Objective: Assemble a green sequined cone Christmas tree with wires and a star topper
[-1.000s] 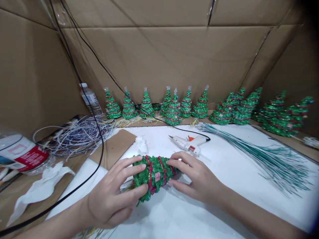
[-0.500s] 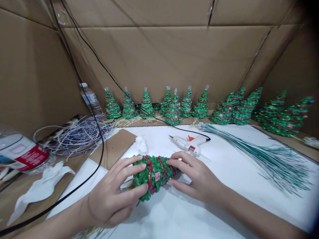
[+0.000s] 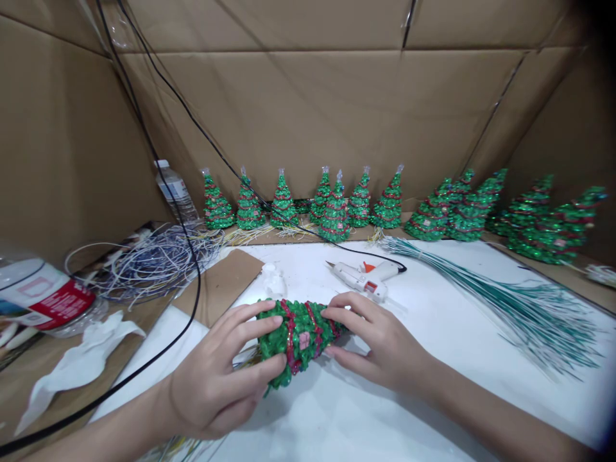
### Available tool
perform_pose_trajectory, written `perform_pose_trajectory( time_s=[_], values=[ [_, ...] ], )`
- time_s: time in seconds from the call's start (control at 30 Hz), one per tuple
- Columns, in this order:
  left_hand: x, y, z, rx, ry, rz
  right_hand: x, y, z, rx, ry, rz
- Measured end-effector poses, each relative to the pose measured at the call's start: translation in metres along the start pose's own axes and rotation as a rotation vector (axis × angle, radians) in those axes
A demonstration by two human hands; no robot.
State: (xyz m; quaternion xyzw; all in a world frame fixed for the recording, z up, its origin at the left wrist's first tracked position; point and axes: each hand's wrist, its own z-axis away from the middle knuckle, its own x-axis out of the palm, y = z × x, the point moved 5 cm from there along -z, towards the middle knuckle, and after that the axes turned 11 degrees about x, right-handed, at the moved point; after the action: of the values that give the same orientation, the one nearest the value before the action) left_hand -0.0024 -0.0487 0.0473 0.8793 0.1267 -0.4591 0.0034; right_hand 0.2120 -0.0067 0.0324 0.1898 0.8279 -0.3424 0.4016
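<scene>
A small green glitter Christmas tree (image 3: 298, 337) with red garland lies on its side over the white table (image 3: 433, 333), tip pointing right. My left hand (image 3: 219, 382) wraps its fingers round the wide base end. My right hand (image 3: 373, 343) pinches the narrow tip end between thumb and fingers. Both hands are closed on the tree. A white hot glue gun (image 3: 366, 277) with an orange trigger lies just beyond my right hand.
Several finished trees (image 3: 332, 208) stand in a row along the cardboard back wall. A bundle of green wires (image 3: 510, 301) fans out at right. At left are a coil of pale wire (image 3: 149, 263), a water bottle (image 3: 176, 189), a plastic jar (image 3: 43, 298), tissue (image 3: 81, 362) and a black cable (image 3: 192, 282).
</scene>
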Motion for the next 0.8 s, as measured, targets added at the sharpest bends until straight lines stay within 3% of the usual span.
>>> perform_pose_trajectory(
  time_s=[0.8],
  values=[
    [0.0000, -0.0018, 0.0035, 0.032, -0.021, -0.057, 0.0000, -0.0020, 0.0006, -0.009, 0.019, 0.021]
  ],
)
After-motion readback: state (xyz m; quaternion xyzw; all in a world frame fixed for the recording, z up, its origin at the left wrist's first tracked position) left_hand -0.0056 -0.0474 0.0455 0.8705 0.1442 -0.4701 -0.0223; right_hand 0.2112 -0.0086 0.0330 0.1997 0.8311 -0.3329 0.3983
